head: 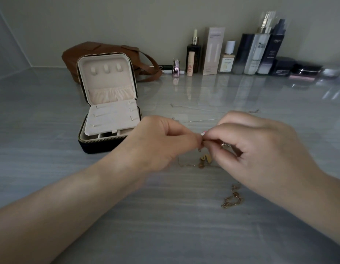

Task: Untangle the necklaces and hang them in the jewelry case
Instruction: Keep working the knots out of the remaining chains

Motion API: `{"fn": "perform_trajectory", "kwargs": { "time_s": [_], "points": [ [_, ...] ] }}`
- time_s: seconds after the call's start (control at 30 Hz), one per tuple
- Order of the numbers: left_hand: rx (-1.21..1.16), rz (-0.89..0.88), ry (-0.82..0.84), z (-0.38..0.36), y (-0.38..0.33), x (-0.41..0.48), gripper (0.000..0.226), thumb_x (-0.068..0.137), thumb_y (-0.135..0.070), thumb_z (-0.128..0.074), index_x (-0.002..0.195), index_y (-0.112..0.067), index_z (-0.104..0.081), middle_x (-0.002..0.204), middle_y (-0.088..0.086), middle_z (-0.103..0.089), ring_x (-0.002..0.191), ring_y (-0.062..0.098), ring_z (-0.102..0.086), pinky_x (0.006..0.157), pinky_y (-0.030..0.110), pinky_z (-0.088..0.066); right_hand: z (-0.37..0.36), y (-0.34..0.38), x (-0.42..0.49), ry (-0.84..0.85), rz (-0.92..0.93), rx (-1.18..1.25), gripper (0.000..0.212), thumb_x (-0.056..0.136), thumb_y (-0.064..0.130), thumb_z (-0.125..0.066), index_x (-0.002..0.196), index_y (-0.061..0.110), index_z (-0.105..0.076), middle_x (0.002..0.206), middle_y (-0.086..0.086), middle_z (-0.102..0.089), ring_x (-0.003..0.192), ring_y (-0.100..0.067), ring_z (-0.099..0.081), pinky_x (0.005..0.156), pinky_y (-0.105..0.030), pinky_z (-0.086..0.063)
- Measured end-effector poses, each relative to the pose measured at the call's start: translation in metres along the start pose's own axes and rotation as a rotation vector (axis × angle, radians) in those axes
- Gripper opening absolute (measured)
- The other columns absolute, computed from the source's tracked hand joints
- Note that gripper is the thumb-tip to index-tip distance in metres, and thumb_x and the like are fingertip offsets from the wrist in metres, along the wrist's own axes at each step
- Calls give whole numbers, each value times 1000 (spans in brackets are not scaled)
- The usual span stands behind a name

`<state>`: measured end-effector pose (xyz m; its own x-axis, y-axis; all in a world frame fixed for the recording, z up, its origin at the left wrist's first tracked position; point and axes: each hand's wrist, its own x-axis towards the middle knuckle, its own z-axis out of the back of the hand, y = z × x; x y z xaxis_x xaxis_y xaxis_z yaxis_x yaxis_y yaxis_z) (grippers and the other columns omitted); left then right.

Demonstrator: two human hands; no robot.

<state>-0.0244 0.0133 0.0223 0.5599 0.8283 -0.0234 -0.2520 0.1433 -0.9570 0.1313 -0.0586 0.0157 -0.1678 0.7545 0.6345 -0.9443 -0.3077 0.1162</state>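
My left hand and my right hand meet fingertip to fingertip above the grey table, both pinching a thin gold necklace whose pendant hangs just below them. A chunkier gold chain lies on the table under my right wrist. Two fine silver necklaces lie stretched out behind my hands. The jewelry case stands open to the left, its cream lid upright with three hooks and a pouch, nothing hanging on them.
A brown leather bag sits behind the case. A row of cosmetic bottles, a box and jars lines the back wall on the right. The grey table stretches towards me.
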Motion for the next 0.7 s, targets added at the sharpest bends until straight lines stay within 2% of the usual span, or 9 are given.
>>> {"fn": "perform_trajectory", "kwargs": {
  "time_s": [0.2,0.4,0.5,0.6,0.7],
  "points": [
    [93,-103,-42,-5,0,-1,11,76,-15,-72,66,-11,-72,39,-13,-39,34,2,-30,37,11,-25,0,-1,-2,-46,101,-177,22,85,21,-56,69,16,-70,72,2,-64,47,-23,-55,40,-29,-43],
    [114,-145,-48,-3,0,-2,9,77,-18,-71,68,-15,-73,38,-15,-40,33,2,-31,36,11,-25,-1,-2,-2,-69,134,-227,21,86,19,-57,69,16,-69,72,3,-64,44,-22,-50,38,-27,-39],
    [119,-154,-53,-3,-2,-3,10,79,-19,-71,68,-19,-72,36,-18,-44,30,0,-34,35,8,-24,-1,-2,-2,-85,99,-180,18,84,19,-59,69,16,-69,73,3,-64,44,-21,-48,38,-27,-39],
    [101,-140,-57,-4,-4,-5,10,79,-21,-71,69,-21,-71,35,-20,-45,29,0,-34,35,8,-25,-1,-3,-2,-86,19,-34,13,82,22,-60,72,18,-69,76,8,-62,46,-14,-44,40,-27,-41],
    [66,-138,-59,-3,-3,-4,8,72,-27,-70,67,-22,-74,46,-15,-54,35,2,-36,41,13,-30,0,-6,0,-92,-45,96,12,81,22,-61,74,20,-70,75,11,-61,49,-10,-46,44,-31,-43]
  ]
}}
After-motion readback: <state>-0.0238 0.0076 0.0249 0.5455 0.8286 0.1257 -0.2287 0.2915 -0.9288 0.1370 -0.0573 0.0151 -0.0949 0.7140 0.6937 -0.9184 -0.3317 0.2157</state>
